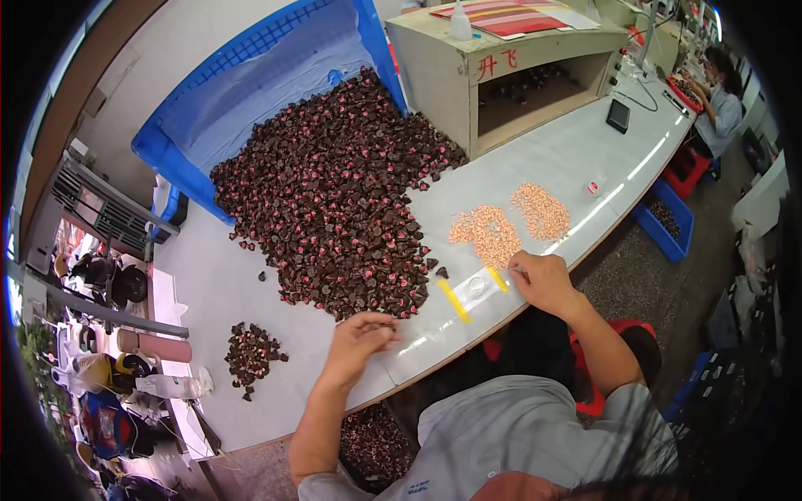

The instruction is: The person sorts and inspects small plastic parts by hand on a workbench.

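My left hand (357, 342) is at the near edge of a big heap of small dark pieces with pink-red spots (334, 200). Its thumb and fingertips are pinched together, and what they hold is too small to make out. My right hand (545, 282) rests close to the table's front edge, fingers curled in a pinch whose contents are hidden. Just left of it lies a clear flat jig (478, 288) between two yellow tape strips. Beyond that are two patches of tiny peach-coloured pieces, a nearer one (486, 234) and a farther one (541, 212). A single dark piece (442, 272) sits by the jig.
A blue crate (180, 154) lies tipped behind the heap. A smaller dark pile (251, 355) is at the left. At the back stands an open-fronted wooden box (474, 100), with a black phone-like device (618, 115) right of it. A co-worker (720, 108) sits far right.
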Demonstrator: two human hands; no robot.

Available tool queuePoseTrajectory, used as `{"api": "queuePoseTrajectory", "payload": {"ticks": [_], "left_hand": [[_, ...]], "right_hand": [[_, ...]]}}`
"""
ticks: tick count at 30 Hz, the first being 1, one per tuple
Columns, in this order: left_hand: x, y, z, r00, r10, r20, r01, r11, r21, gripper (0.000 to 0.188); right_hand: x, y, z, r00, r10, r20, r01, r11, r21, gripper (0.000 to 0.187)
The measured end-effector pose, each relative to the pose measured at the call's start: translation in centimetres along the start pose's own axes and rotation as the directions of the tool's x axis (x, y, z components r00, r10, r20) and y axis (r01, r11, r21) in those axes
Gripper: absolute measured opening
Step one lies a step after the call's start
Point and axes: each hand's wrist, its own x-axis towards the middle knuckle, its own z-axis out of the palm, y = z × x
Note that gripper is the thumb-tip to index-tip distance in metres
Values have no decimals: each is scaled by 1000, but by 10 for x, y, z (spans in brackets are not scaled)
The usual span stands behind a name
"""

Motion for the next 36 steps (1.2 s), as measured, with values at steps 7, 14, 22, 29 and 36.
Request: {"api": "queuePoseTrajectory", "payload": {"ticks": [7,14,22,29,36], "left_hand": [[36,-10,50,964,-88,252,57,990,129,28],[43,-20,47,925,-101,367,60,991,121,25],[38,-19,54,891,-177,418,146,984,106,25],[39,-29,55,917,-154,368,133,988,83,19],[40,-32,55,942,-66,329,71,998,0,19]], "right_hand": [[1,9,13,999,-25,-37,21,994,-112,8],[2,-16,-5,944,-146,-295,183,978,104,15],[-13,-76,23,984,-134,116,41,810,585,13],[-15,-88,42,966,-255,30,213,860,463,15],[-13,-90,34,984,-180,5,162,899,408,14]]}}
